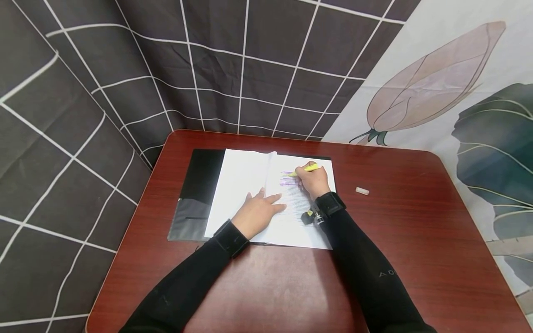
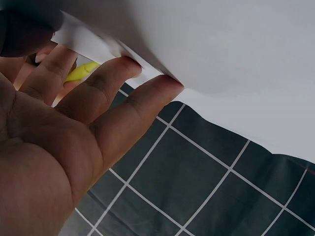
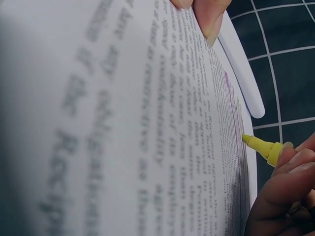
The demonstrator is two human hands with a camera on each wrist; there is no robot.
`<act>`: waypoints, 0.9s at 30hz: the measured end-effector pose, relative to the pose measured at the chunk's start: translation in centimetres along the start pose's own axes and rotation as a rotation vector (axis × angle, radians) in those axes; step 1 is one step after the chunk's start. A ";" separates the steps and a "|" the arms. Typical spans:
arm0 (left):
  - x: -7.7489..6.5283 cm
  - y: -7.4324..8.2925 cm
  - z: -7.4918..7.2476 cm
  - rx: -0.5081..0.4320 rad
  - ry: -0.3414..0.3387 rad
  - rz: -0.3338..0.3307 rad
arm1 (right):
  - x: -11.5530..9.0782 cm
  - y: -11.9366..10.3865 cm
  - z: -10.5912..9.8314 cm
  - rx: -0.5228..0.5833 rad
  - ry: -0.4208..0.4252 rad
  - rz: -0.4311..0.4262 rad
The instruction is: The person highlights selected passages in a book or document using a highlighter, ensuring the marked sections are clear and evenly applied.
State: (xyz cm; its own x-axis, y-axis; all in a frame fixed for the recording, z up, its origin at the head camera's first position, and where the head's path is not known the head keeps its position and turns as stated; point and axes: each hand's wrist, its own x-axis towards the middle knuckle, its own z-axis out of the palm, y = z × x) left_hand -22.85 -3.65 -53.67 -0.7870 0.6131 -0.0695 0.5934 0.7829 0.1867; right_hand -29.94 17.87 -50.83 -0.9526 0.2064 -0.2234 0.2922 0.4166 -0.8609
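Observation:
My right hand [image 1: 315, 181] pinches a yellow highlighter [image 1: 311, 167], its tip right at the printed lines near the top of the right-hand page [image 1: 300, 217]. Purple marks [image 1: 288, 178] run over several of those lines. In the right wrist view the highlighter [image 3: 266, 147] shows uncapped, its nib close to the paper. My left hand [image 1: 257, 213] lies with fingers spread across the middle fold of the open pages. Seen from the left wrist, the fingertips [image 2: 167, 84] touch the paper. The left-hand page [image 1: 239, 185] is blank.
A black folder [image 1: 201, 180] lies under the pages on the reddish-brown table [image 1: 399, 222]. Right of it sits a small white piece [image 1: 362, 190], perhaps an eraser or cap. Grid-patterned dark cloth [image 1: 216, 69] hangs behind the far edge.

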 end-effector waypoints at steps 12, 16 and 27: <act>0.0 -0.2 0.5 0.011 0.027 0.017 | 0.4 0.4 -0.2 -0.018 0.006 0.018; -0.1 -0.1 0.1 -0.021 0.027 0.017 | 0.2 0.4 -0.4 -0.004 0.015 0.004; 0.0 -0.2 0.2 -0.015 0.016 0.015 | 0.1 0.6 -0.8 0.023 0.012 -0.021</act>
State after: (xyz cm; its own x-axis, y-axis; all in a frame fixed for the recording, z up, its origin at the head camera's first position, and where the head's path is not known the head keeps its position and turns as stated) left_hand -22.94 -3.75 -53.90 -0.7808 0.6227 -0.0507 0.6026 0.7719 0.2025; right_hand -29.82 18.85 -50.99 -0.9574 0.2086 -0.1996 0.2698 0.4007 -0.8756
